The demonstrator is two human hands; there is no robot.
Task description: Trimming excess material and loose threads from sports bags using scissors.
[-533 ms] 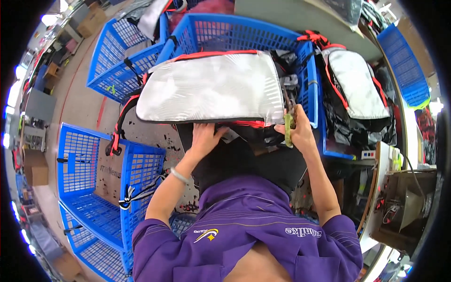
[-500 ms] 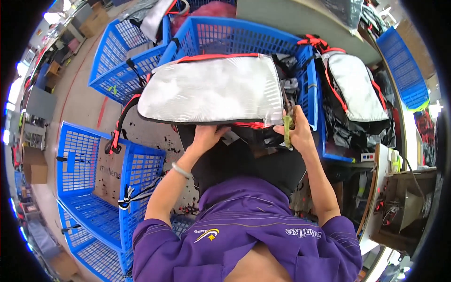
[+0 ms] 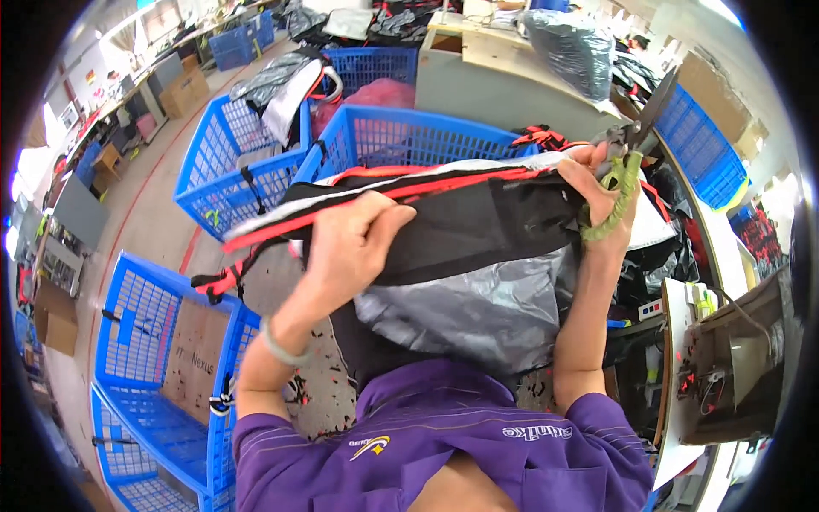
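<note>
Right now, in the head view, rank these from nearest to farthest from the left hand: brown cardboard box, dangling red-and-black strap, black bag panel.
1. Black bag panel: right at the left hand.
2. Red-and-black strap: left of the hand.
3. Brown cardboard box: far left, on the floor.

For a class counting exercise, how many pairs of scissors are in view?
1: the green-handled scissors, in the person's right hand, right of centre. Others may be hidden.
</note>
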